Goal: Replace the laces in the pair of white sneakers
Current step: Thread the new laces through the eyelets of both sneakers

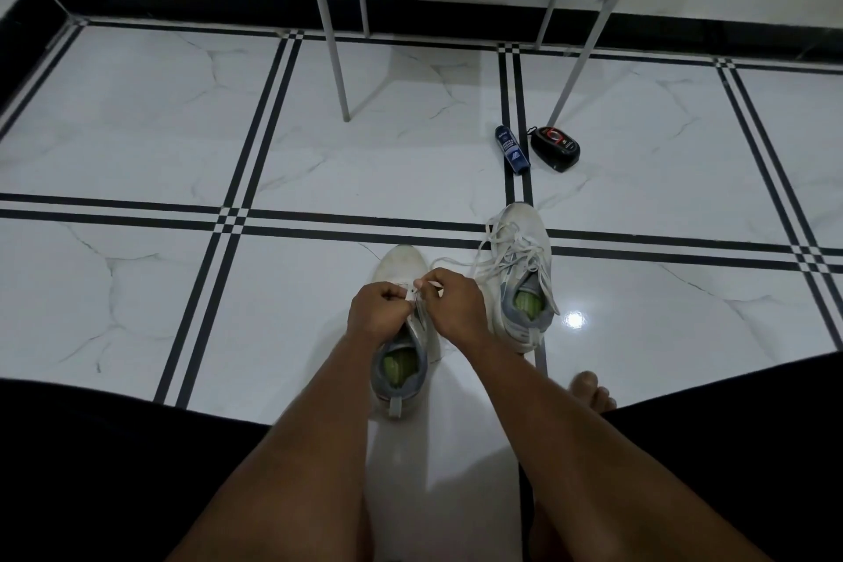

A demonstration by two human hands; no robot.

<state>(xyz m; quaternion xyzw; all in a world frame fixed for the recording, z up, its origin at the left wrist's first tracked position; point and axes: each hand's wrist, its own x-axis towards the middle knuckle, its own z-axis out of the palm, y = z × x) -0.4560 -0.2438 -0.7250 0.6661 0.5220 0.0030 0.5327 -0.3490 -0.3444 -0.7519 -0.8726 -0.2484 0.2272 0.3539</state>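
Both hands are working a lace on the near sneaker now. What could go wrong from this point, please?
1. The left hand and right hand pinch a thin lace over the near sneaker; the grip may slip from the small end.
2. The far sneaker has loose laces sprawled out; they might tangle or get dragged.
3. The bare foot could bump that sneaker.
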